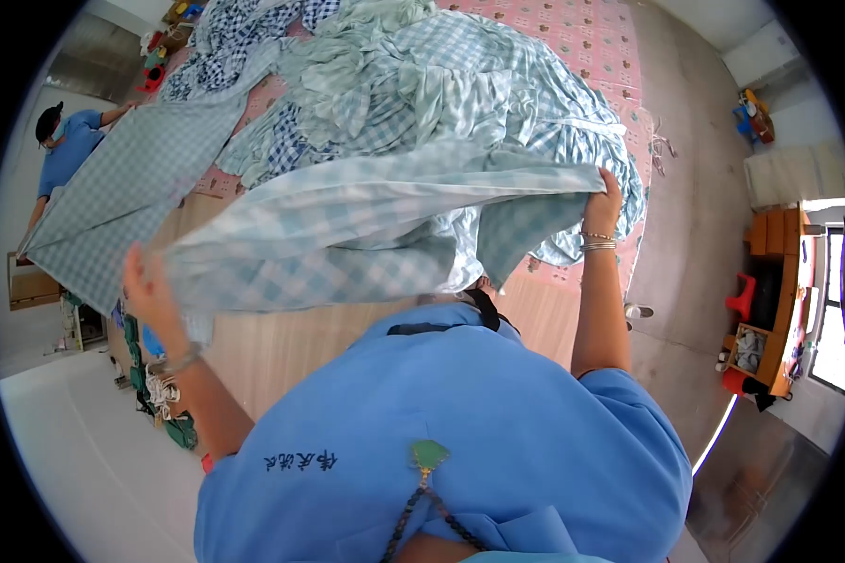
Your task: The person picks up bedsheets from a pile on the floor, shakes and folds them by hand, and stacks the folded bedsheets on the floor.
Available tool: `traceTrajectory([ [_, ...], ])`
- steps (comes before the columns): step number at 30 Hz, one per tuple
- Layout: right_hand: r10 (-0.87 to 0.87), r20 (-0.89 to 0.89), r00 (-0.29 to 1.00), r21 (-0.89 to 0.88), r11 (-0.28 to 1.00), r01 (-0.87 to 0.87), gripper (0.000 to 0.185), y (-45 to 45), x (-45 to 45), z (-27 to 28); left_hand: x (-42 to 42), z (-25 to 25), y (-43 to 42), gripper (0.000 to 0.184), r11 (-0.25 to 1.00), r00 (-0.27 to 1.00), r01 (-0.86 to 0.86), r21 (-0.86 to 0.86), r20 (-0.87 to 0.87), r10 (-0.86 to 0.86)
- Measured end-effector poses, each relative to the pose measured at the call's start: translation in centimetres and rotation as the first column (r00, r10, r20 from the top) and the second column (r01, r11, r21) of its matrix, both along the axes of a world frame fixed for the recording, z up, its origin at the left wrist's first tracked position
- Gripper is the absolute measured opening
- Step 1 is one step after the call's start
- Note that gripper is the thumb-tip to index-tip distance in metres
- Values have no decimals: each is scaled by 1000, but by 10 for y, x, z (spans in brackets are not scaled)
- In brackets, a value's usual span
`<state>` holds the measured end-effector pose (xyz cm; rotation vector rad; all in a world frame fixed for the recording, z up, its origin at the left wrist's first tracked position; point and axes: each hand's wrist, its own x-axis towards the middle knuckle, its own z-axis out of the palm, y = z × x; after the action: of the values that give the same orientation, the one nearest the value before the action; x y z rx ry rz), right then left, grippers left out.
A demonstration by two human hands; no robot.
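A pale green and white checked cloth (329,235) stretches across in front of my body, its middle sagging in folds. Its right end is gripped in my right hand (606,202), fingers closed over the edge. My left hand (148,286), blurred by motion, is at the cloth's left end and appears closed on it. Whether this cloth is a sheet or a cover I cannot tell. Just beyond it lies a large heap of similar checked fabric (394,94), with blue and white checked pieces (225,56) at the far left.
A co-worker in a blue shirt (75,145) at the left holds another checked cloth (131,178) spread out. Under the heap is a pink patterned sheet (596,47). A wooden desk (779,310) and a red stool (742,293) stand at the right, beyond the grey floor (681,216).
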<state>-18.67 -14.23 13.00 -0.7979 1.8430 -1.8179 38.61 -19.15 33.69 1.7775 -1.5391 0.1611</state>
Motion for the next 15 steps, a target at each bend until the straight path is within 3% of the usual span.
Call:
traceTrajectory([
  [1,155,-68,986,47,987,-152,19,0,11,31,-44,-19,5,38,969,963,241,-48,-109,-245],
  [2,302,-20,953,77,951,-300,22,-1,29,51,-86,-30,15,41,920,934,356,167,-93,-345],
  [3,487,-155,860,158,871,-465,27,-1,49,61,-131,-45,24,50,795,816,566,218,-282,-504],
  [4,574,-245,781,302,811,-501,28,1,82,73,-166,-68,30,58,663,713,701,263,-226,-664],
  [5,657,-346,670,283,753,-594,25,7,115,95,-200,-70,39,59,469,571,819,331,-397,-718],
  [6,713,-443,543,274,685,-675,23,13,139,117,-218,-98,44,54,407,504,860,309,-382,-775],
  [8,769,-442,462,314,615,-724,19,22,159,136,-236,-113,47,42,181,373,927,327,-768,-521],
  [9,755,-500,424,350,624,-698,19,25,155,134,-238,-120,47,31,218,335,942,256,-781,-527],
  [12,666,-609,430,424,732,-534,22,30,126,99,-234,-106,48,28,197,293,955,222,-809,-509],
  [13,643,-633,431,418,753,-509,23,33,114,69,-239,-99,53,26,207,236,970,132,-729,-642],
  [14,618,-657,432,410,773,-484,23,38,103,34,-242,-89,57,26,202,234,970,133,-731,-641],
  [15,630,-594,500,429,774,-465,22,46,96,6,-246,-79,60,26,82,161,986,146,-685,-710],
])
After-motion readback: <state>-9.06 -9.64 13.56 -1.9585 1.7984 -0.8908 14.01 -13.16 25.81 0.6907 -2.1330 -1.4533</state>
